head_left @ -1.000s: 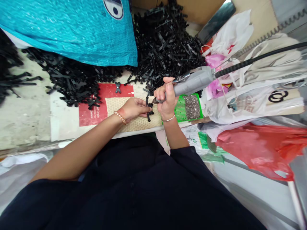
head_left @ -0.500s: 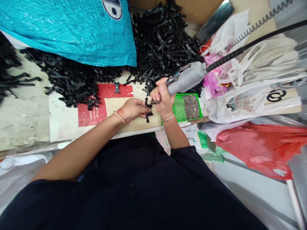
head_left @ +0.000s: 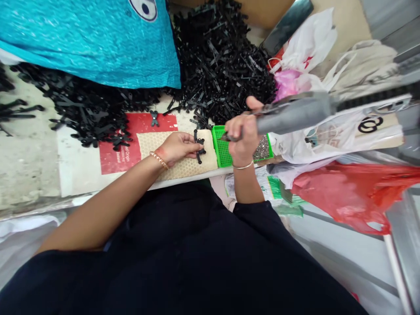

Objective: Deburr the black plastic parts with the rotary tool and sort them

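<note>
Between the fingertips of my left hand [head_left: 179,149] is a small black plastic part [head_left: 199,148] with crossing arms, held over the honeycomb-patterned mat [head_left: 183,168]. My right hand [head_left: 244,135] is wrapped round a grey electric screwdriver [head_left: 295,114], which is blurred by motion. Its tip points left, above the green tray [head_left: 226,159]. Small metal screws [head_left: 263,148] lie in the right part of that tray, partly hidden behind my hand. A single X-shaped black part [head_left: 154,118] lies on the red printed sheet [head_left: 114,157] beyond the mat.
Large heaps of black plastic parts [head_left: 223,65] cover the back of the table. A blue bag [head_left: 98,43] lies over some of them. White plastic bags [head_left: 341,140] are at the right, with a red bag [head_left: 348,192] hanging nearer. The screwdriver's cable runs off to the right.
My right hand has moved right with the screwdriver, away from the black part and over the green tray; the screwdriver now lies flatter. My left hand still holds the part.
</note>
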Demonstrator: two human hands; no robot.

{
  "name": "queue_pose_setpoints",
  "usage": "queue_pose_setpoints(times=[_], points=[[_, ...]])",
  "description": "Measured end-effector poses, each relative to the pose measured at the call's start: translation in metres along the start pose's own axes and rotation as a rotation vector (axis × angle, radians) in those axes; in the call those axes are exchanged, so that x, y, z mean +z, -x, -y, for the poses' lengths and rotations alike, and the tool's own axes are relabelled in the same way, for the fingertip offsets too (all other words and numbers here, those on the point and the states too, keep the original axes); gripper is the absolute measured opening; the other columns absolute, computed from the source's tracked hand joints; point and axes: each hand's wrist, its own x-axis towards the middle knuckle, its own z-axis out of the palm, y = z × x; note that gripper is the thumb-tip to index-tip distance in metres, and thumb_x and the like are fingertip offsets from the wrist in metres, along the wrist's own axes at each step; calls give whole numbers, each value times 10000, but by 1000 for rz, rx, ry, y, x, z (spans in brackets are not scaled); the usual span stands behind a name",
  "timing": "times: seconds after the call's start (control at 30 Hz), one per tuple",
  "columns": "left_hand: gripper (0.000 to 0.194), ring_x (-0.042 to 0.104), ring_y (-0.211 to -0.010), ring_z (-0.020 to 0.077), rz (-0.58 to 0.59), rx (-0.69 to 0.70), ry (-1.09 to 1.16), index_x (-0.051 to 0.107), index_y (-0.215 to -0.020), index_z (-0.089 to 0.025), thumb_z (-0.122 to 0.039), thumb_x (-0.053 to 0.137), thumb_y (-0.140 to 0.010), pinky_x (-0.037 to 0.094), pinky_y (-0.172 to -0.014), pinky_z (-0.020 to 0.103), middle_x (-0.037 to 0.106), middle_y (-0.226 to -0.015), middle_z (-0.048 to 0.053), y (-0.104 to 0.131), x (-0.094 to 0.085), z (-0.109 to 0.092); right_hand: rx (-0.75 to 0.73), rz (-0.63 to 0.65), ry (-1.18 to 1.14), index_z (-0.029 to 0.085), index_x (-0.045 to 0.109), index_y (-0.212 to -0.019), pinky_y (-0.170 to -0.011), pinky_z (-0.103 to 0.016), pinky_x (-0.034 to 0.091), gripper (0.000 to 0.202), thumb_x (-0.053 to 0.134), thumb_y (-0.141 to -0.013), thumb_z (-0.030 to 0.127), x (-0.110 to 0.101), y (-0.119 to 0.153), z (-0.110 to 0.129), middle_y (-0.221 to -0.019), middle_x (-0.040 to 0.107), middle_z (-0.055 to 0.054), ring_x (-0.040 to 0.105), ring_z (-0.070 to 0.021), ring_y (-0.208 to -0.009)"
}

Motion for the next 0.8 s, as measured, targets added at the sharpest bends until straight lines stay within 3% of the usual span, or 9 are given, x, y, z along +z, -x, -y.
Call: queue_pose_setpoints(times=[0.17, 0.27, 0.5, 0.8], points=[[381, 737, -647, 126, 11, -6, -2, 621, -702, -142, -142, 1002, -683, 614, -614, 203, 753, -709, 33, 2, 0, -3, 68, -236, 239, 268, 671, -1098, -570, -259, 503, 479, 668, -903, 706, -69, 2, 0, -559, 304, 130, 453, -81, -469], [357, 735, -639, 121, 7, -13, -14, 638, -705, -135, -124, 994, -685, 608, -604, 190, 757, -711, 36, 4, 0, -5, 122, -281, 203, 261, 669, -1059, -508, -249, 436, 459, 729, -875, 677, -89, 13, -8, -541, 326, 142, 401, -75, -441], [381, 756, -654, 145, 10, -5, -35, 662, -747, -132, -163, 1027, -642, 619, -620, 200, 766, -730, 55, 4, -1, -5, 180, -292, 136, 291, 657, -987, -495, -278, 384, 477, 784, -799, 710, -93, 24, -14, -520, 336, 139, 363, -78, -445], [339, 745, -648, 132, -12, -7, -44, 682, -742, -129, -148, 1011, -663, 622, -621, 197, 767, -730, 46, 6, 1, -6, 247, -256, 177, 269, 620, -973, -500, -277, 356, 501, 753, -797, 719, -89, 23, -14, -516, 353, 148, 384, -80, -443]])
